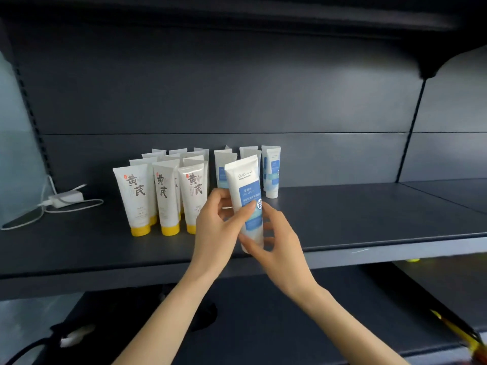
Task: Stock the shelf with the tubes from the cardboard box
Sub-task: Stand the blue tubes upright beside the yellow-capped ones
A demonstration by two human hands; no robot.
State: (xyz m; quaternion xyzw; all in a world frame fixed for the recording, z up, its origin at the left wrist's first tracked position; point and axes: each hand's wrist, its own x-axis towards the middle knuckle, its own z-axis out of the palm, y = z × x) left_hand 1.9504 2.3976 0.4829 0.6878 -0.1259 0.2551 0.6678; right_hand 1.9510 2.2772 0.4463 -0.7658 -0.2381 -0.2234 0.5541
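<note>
A white tube with a blue label (246,188) stands cap down near the front of the dark shelf (369,219), leaning slightly left. My left hand (218,227) holds its left side with the thumb across the label. My right hand (274,241) pinches its lower end from the right. Behind it stand several more blue-label tubes (271,169). To the left, several white tubes with yellow caps (166,196) stand in rows. The cardboard box is out of view.
A white power adapter (66,198) with white cables lies on the shelf's left end. The shelf's right half is bare up to a divider seam (442,198). An upper shelf (237,11) hangs overhead. A lower shelf (263,325) sits below, with yellow items (463,335) at its right.
</note>
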